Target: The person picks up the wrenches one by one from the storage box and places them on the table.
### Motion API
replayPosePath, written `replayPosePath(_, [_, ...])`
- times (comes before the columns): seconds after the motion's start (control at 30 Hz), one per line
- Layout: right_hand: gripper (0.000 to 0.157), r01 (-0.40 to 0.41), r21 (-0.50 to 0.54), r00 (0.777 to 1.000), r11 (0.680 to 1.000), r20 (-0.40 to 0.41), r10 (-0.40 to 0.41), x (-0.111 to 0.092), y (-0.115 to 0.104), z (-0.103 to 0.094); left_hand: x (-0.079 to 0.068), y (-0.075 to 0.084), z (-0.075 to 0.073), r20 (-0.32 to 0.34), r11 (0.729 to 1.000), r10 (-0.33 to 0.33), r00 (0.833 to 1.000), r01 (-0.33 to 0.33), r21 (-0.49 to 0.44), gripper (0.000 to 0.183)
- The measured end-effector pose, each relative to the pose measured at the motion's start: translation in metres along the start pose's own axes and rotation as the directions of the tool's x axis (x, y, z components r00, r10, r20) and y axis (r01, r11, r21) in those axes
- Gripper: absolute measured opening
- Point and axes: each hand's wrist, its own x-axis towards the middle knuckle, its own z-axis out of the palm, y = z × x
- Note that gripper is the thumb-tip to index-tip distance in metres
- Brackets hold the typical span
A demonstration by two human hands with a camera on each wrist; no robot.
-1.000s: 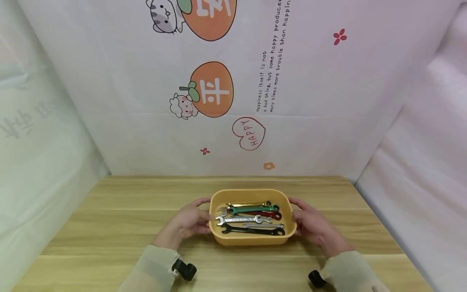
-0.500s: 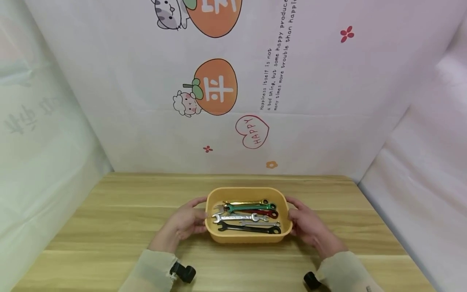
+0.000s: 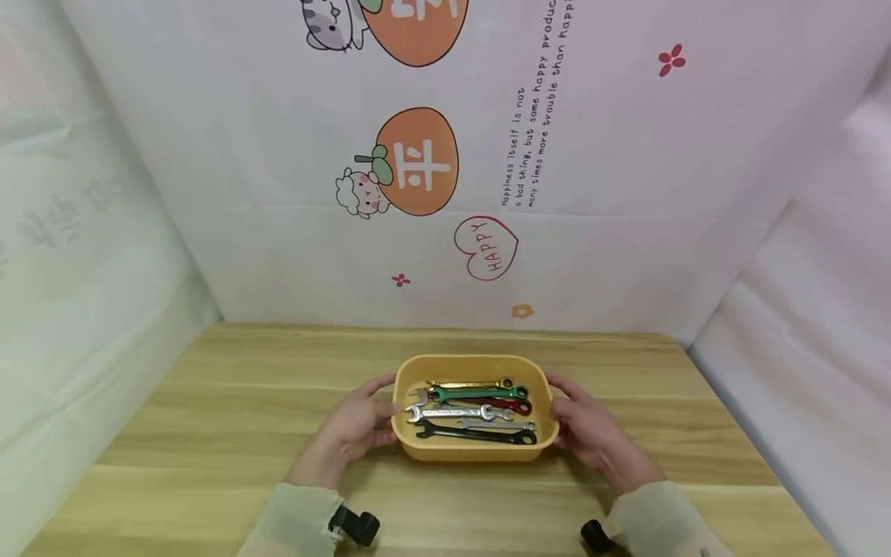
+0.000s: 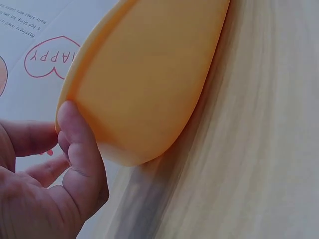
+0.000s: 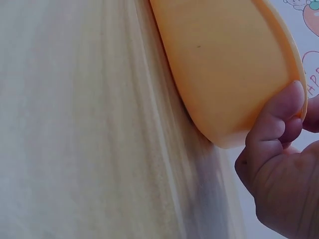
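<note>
A yellow plastic bin (image 3: 473, 453) is upright near the middle of the wooden table, its base close to the tabletop. Whether it touches the wood I cannot tell. Inside lie several wrenches, roughly side by side: a gold wrench (image 3: 469, 384), a green wrench (image 3: 480, 394), a partly covered red wrench (image 3: 513, 404), silver ones such as the front silver wrench (image 3: 448, 413), and a black wrench (image 3: 473, 434) nearest me. My left hand (image 3: 360, 422) grips the rim at the left end. At the right end my right hand (image 3: 586, 425) pinches the opposite rim between thumb and fingers.
Behind the wooden table (image 3: 209, 441) stands a white printed backdrop (image 3: 592, 255) with cartoon fruit and lettering. White cloth walls hang on the left (image 3: 104, 271) and right (image 3: 800, 348). Dark wrist devices sit at both cuffs.
Both hands have shifted the bin slightly to the left, keeping hold of its ends. The wrenches stay put inside it. The head view has turned a little.
</note>
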Motion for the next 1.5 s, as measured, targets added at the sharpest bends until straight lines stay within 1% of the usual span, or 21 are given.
replayPosePath(0.17, [0.078, -0.022, -0.008, 0.999, 1.000, -0.030, 0.022, -0.002, 0.001, 0.000, -0.005, -0.003, 0.003, -0.021, 1.000, -0.003, 1.000, 0.003, -0.003, 0.060])
replayPosePath(0.3, [0.077, -0.037, -0.019, 0.998, 0.999, -0.042, 0.036, -0.005, 0.002, 0.001, -0.010, -0.005, 0.007, -0.051, 1.000, 0.003, 0.999, -0.004, -0.004, 0.059])
replayPosePath(0.43, [0.078, -0.025, -0.006, 1.000, 1.000, -0.015, 0.025, -0.008, 0.003, 0.002, -0.016, -0.006, 0.010, -0.082, 1.000, 0.013, 0.997, -0.012, 0.006, 0.057])
replayPosePath(0.6, [0.077, -0.017, 0.003, 1.000, 1.000, 0.012, 0.017, -0.011, 0.004, 0.006, -0.022, -0.009, 0.011, -0.113, 1.000, 0.022, 0.993, -0.022, -0.004, 0.055])
replayPosePath(0.8, [0.078, -0.017, 0.006, 1.000, 1.000, 0.022, 0.017, -0.014, 0.005, 0.010, -0.029, -0.012, 0.010, -0.132, 0.999, 0.040, 0.990, -0.041, -0.008, 0.054])
replayPosePath(0.93, [0.079, -0.021, -0.007, 0.999, 1.000, 0.025, 0.021, -0.015, 0.006, 0.011, -0.033, -0.012, 0.010, -0.142, 0.999, 0.041, 0.989, -0.042, -0.001, 0.053])
replayPosePath(1.07, [0.079, -0.025, -0.016, 0.999, 1.000, 0.024, 0.026, -0.016, 0.006, 0.013, -0.036, -0.011, 0.009, -0.144, 0.999, 0.041, 0.989, -0.042, -0.004, 0.054])
replayPosePath(1.3, [0.079, -0.016, -0.038, 1.000, 0.999, 0.020, 0.017, -0.020, 0.005, 0.019, -0.041, -0.012, 0.006, -0.133, 0.999, 0.031, 0.991, -0.036, -0.040, 0.056])
replayPosePath(1.43, [0.081, -0.023, -0.017, 0.999, 1.000, 0.022, 0.024, -0.022, 0.003, 0.018, -0.041, -0.011, 0.005, -0.112, 0.999, 0.024, 0.993, -0.029, -0.043, 0.057])
replayPosePath(1.5, [0.082, -0.034, -0.002, 0.998, 0.999, 0.047, 0.034, -0.023, 0.002, 0.016, -0.041, -0.010, 0.004, -0.104, 0.999, 0.021, 0.994, -0.026, -0.045, 0.057])
